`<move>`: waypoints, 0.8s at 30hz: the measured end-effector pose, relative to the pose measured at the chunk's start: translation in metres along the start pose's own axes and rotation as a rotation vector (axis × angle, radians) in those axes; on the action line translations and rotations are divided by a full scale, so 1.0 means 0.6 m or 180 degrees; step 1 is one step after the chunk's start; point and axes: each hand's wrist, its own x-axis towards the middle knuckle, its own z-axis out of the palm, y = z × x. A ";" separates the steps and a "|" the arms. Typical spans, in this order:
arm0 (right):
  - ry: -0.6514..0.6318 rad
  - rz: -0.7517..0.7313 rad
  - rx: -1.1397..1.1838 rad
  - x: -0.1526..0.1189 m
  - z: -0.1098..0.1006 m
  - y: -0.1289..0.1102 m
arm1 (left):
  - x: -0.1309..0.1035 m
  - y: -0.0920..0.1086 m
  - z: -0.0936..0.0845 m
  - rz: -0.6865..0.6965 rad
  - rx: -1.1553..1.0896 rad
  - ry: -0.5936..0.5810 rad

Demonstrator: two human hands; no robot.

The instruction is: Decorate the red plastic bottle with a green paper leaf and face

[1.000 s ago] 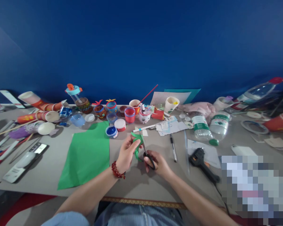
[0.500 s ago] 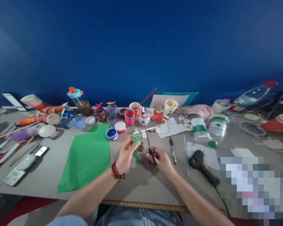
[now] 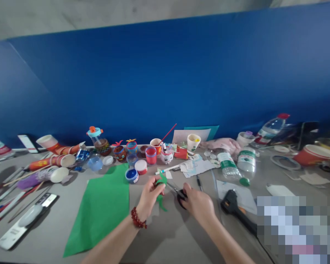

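Near the middle of the table, my left hand (image 3: 151, 196) pinches a small cut piece of green paper (image 3: 161, 179), and part of it hangs below the fingers. My right hand (image 3: 196, 201) is closed on the black handles of a pair of scissors (image 3: 181, 198). The scissors' blades point left toward the green piece; whether they touch it cannot be made out. A large green sheet (image 3: 107, 209) lies flat to the left of my left hand. An open jar of blue paint (image 3: 132, 175) stands just beyond that sheet's right edge.
Paint jars, cups (image 3: 194, 143) and small painted pots (image 3: 119, 153) line the back. A glue gun (image 3: 233, 205) and plastic bottles (image 3: 228, 165) are at right. At left lie a phone (image 3: 27, 222), markers and paper-cup tubes (image 3: 51, 161).
The view has tilted upward, so the table sits lower. The scissors have turned from pointing away to pointing left toward the green piece, and my right hand has turned with them.
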 end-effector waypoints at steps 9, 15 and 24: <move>-0.0387 -0.0601 0.0870 0.009 -0.019 0.023 | 0.008 -0.011 -0.010 0.0222 0.0585 -0.0196; 0.0377 -0.0843 0.2731 0.017 -0.042 0.012 | 0.014 -0.011 -0.012 0.0520 0.0732 -0.0554; 0.0456 -0.0976 0.3315 0.057 -0.026 -0.006 | 0.006 0.017 -0.017 0.0755 0.1259 -0.0727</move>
